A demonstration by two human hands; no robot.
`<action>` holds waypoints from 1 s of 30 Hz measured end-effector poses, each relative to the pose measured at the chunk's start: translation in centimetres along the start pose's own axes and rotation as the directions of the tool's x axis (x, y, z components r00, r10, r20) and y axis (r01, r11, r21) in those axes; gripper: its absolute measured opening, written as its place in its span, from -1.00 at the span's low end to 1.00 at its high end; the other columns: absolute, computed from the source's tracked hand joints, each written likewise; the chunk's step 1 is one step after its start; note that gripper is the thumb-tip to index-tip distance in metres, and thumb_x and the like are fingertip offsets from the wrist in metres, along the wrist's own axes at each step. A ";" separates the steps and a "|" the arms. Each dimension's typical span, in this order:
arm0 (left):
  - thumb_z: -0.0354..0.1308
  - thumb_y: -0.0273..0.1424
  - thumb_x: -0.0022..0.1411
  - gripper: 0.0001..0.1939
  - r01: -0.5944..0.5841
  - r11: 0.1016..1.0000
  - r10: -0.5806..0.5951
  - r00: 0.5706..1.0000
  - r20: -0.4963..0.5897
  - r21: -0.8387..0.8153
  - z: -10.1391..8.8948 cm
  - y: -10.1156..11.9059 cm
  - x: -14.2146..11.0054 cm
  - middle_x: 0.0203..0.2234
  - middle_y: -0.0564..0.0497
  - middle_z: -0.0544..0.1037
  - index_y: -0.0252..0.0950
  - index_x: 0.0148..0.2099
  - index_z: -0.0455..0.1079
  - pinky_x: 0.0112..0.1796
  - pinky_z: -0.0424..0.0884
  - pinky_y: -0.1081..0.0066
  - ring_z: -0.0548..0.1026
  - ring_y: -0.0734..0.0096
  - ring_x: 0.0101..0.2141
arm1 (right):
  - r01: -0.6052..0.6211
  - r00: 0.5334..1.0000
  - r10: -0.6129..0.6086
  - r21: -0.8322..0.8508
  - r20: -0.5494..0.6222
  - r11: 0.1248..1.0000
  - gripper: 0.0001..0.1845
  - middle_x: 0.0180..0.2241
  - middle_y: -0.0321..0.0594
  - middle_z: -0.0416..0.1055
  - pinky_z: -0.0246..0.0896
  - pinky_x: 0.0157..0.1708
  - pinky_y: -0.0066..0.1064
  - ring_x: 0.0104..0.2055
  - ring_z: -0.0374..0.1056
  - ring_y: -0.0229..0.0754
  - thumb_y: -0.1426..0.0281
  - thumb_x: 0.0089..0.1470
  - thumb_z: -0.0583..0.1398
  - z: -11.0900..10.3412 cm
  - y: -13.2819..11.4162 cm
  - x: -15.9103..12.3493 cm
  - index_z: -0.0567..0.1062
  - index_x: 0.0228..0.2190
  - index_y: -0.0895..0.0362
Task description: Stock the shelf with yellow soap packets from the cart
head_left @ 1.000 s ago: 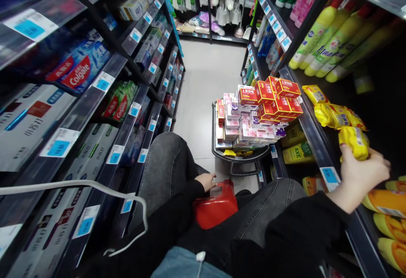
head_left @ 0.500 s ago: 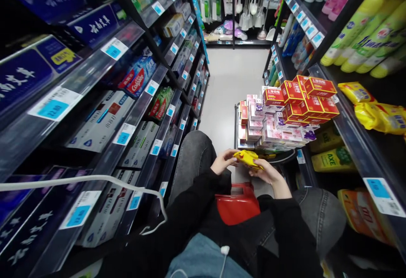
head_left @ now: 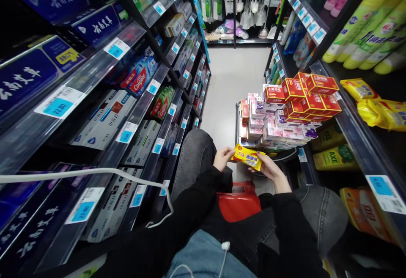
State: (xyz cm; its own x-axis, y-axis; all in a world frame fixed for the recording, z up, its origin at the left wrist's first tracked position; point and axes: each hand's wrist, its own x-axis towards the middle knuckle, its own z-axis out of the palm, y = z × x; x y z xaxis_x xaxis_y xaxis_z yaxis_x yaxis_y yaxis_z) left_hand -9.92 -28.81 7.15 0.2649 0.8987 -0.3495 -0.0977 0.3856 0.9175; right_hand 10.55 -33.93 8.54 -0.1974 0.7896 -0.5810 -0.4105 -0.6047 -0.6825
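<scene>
Between my two hands is a yellow wrapped soap bar [head_left: 248, 158], its printed front turned up toward me. My left hand [head_left: 223, 158] pinches the left end of the wrapper. The right end is gripped by my right hand [head_left: 269, 168], thumb on top and fingers partly hidden beneath. Just beyond the soap stands a stack of boxed soaps, with pale pink boxes [head_left: 273, 130] below and red-and-yellow boxes [head_left: 312, 102] on top. Below my hands, between my knees, is a red plastic stool [head_left: 239, 206].
Toothpaste shelves [head_left: 127, 132] with price tags line the left side. On the right shelf lie yellow soap packs [head_left: 382, 113], with yellow-green bottles [head_left: 364, 32] above and AXE bottles [head_left: 334, 158] below. A white cable [head_left: 127, 175] crosses at left. Brushes [head_left: 249, 11] hang at the aisle's end.
The soap bar has been turned so that its printed face now shows flat toward me. Both hands still hold its ends. The view has shifted slightly.
</scene>
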 end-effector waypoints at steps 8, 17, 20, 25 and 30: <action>0.36 0.11 -0.30 -0.33 0.005 0.998 -0.010 0.997 -0.072 -0.065 0.4 -0.3 -0.1 -0.60 -0.02 0.51 -0.40 -0.39 0.35 -0.42 0.58 0.18 0.54 0.26 -0.52 | 0.099 0.984 -0.110 -0.083 -0.140 0.992 -0.61 -0.43 -0.03 0.52 0.04 -0.75 -0.55 -0.66 0.33 -0.29 0.19 0.07 0.22 0.1 0.4 1.2 0.51 -0.28 0.31; 0.39 0.08 -0.31 -0.33 0.032 0.996 -0.037 0.997 -0.066 -0.080 0.5 -0.5 0.1 -0.60 -0.04 0.51 -0.42 -0.37 0.36 -0.42 0.59 0.16 0.54 0.26 -0.55 | 0.079 0.980 -0.092 -0.080 -0.174 0.994 -0.65 -0.47 -0.04 0.52 0.11 -0.72 -0.51 -0.68 0.31 -0.28 0.26 0.13 0.17 0.2 0.5 1.5 0.52 -0.26 0.34; 0.39 0.08 -0.33 -0.32 0.041 0.996 -0.046 0.997 -0.065 -0.084 0.6 -0.4 0.0 -0.59 -0.04 0.52 -0.42 -0.37 0.36 -0.43 0.58 0.19 0.52 0.29 -0.57 | 0.064 0.978 -0.078 -0.077 -0.193 0.995 -0.67 -0.48 -0.04 0.51 0.12 -0.72 -0.50 -0.68 0.32 -0.27 0.31 0.17 0.13 0.3 0.3 1.4 0.52 -0.26 0.36; 0.39 0.08 -0.32 -0.32 0.048 0.996 -0.053 0.997 -0.058 -0.081 0.6 -0.2 -0.1 -0.59 -0.03 0.52 -0.42 -0.37 0.36 -0.48 0.56 0.28 0.51 0.34 -0.59 | 0.036 0.976 -0.052 -0.079 -0.213 0.996 -0.67 -0.47 -0.04 0.52 0.07 -0.75 -0.53 -0.69 0.31 -0.28 0.35 0.22 0.07 0.4 0.2 1.3 0.51 -0.24 0.36; 0.39 0.05 -0.30 -0.35 0.049 0.996 -0.054 0.997 -0.060 -0.075 0.7 -0.2 -0.1 -0.58 -0.03 0.53 -0.42 -0.37 0.36 -0.49 0.55 0.29 0.51 0.36 -0.58 | 0.026 0.973 -0.043 -0.077 -0.227 0.997 -0.68 -0.43 -0.04 0.53 0.08 -0.75 -0.55 -0.68 0.32 -0.30 0.35 0.22 0.07 0.2 0.2 1.4 0.51 -0.22 0.34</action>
State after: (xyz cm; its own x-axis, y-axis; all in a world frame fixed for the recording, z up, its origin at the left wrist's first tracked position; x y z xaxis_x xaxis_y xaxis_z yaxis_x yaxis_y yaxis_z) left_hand -9.25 -29.16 7.11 0.2120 0.8874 -0.4093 -0.1566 0.4443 0.8821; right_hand 9.99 -32.93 7.70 0.0276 0.7705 -0.6368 -0.3454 -0.5905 -0.7294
